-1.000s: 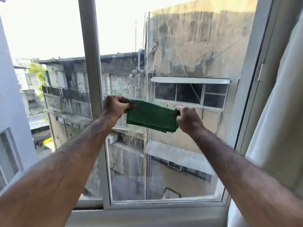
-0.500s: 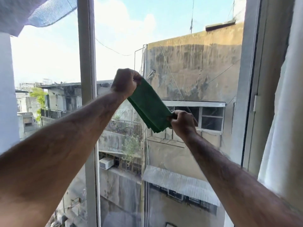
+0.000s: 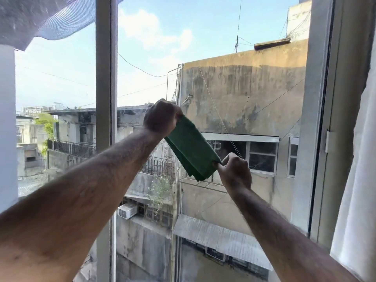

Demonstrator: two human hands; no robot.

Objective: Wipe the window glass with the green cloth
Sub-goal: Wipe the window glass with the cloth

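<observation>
Up close, left hand [image 3: 160, 118] is gripping the green cloth's [image 3: 190, 147] top end, right hand [image 3: 234, 171] is pinching its lower end, holding it folded and slanted before the window glass [image 3: 234, 88]; buildings beyond.

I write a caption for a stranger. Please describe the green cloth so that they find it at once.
Look at the large window glass right of the grey vertical frame bar. In front of it, the left hand and the right hand hold the green cloth slanting between them. It is the only vivid green, folded thing there.
</observation>
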